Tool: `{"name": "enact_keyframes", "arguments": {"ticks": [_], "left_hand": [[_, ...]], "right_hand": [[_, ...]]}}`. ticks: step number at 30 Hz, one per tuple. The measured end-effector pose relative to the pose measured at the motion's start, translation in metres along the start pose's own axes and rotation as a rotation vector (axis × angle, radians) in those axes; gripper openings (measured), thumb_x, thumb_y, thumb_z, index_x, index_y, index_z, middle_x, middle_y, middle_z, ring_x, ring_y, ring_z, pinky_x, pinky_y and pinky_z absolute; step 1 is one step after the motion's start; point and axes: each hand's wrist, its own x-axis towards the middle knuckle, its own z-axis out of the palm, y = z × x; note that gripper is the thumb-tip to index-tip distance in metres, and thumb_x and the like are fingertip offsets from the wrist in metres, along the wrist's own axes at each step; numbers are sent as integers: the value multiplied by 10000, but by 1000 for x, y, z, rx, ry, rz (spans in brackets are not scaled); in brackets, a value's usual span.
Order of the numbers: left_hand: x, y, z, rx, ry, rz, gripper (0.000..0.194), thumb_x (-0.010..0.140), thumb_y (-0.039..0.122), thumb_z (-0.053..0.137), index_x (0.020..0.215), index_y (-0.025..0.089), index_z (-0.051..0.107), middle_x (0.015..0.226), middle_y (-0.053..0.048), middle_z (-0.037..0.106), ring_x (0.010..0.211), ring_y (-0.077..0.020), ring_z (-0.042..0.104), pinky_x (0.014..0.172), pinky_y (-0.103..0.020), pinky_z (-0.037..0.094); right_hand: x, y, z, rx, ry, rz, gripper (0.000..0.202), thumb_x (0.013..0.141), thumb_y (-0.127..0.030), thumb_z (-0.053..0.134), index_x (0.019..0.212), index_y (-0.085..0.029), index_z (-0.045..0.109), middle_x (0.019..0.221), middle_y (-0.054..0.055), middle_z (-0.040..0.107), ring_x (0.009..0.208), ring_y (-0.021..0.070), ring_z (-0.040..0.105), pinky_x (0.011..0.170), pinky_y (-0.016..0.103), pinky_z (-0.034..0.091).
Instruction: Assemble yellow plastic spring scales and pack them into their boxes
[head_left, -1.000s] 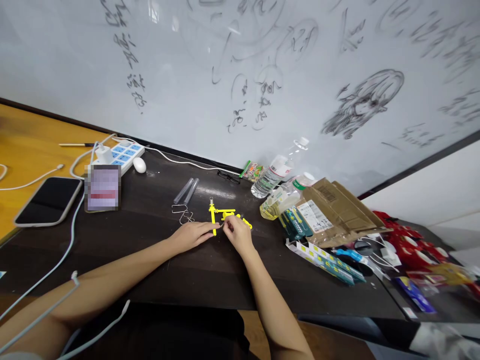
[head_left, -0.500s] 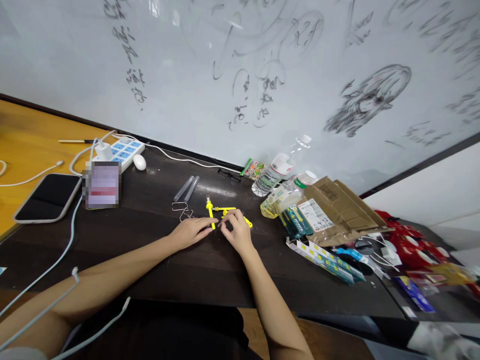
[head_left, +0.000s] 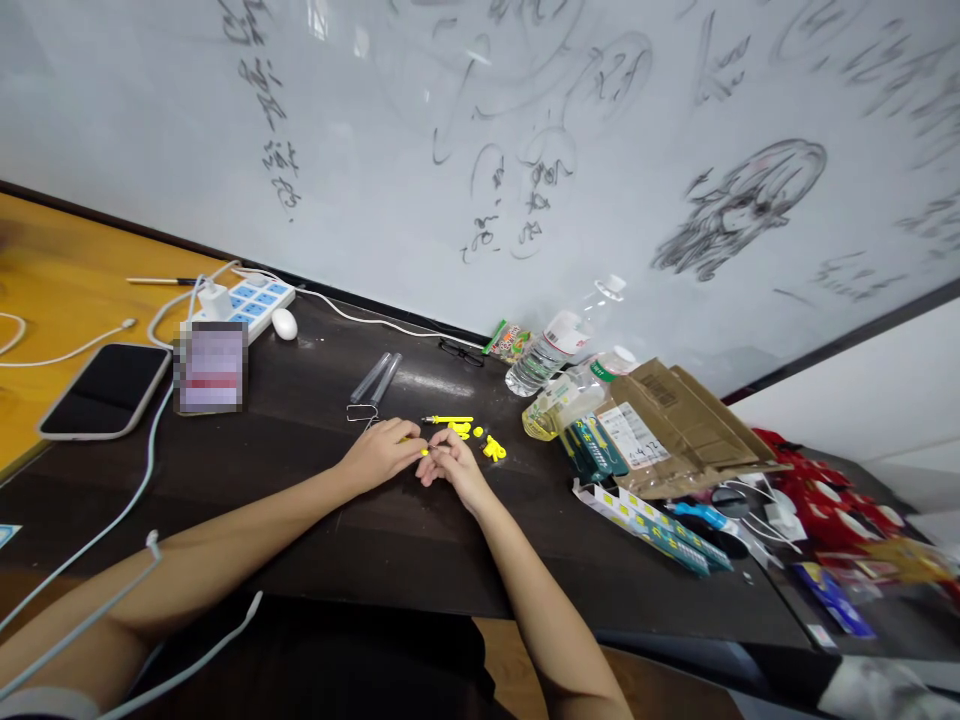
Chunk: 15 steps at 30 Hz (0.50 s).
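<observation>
My left hand (head_left: 382,455) is closed around a yellow plastic piece (head_left: 424,453), whose tip shows at the fingertips. Close beside it, my right hand (head_left: 452,468) has its thumb and forefinger together near that tip; what they pinch is too small to name. Just beyond the hands lie a yellow rod (head_left: 452,420) with a metal tip and several small yellow parts (head_left: 493,448). Bent wire pieces (head_left: 363,412) lie behind my left hand, partly hidden by it. Two clear tubes (head_left: 386,378) rest farther back on the dark table (head_left: 315,540).
To the left are a phone (head_left: 105,390), a power strip (head_left: 259,305) and a white egg-shaped object (head_left: 284,324). Glasses (head_left: 461,352) lie by the whiteboard. Bottles (head_left: 544,355), flattened cardboard (head_left: 675,425) and long boxes (head_left: 652,530) crowd the right. White cables cross the left side.
My left hand has lifted the yellow piece from its upright-looking pose, now mostly hidden in the fingers. My right hand has moved slightly left and down, uncovering yellow parts.
</observation>
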Motion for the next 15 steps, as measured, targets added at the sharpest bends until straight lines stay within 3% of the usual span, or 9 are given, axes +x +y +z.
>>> {"name": "enact_keyframes", "arguments": {"ticks": [9, 15], "left_hand": [[0, -5, 7, -90, -95, 50, 292, 968, 304, 355, 908, 181, 613, 797, -20, 613, 775, -140, 552, 775, -271, 400], [0, -2, 2, -24, -58, 18, 312, 966, 297, 346, 885, 200, 631, 783, -19, 567, 748, -141, 526, 721, -262, 390]], "right_hand": [[-4, -2, 4, 28, -57, 72, 247, 769, -287, 625, 831, -213, 398, 668, -5, 702, 510, 111, 624, 496, 227, 522], [-2, -7, -3, 70, 84, 58, 262, 746, -297, 661, 732, -201, 418, 640, 0, 678, 465, 90, 573, 449, 208, 506]]}}
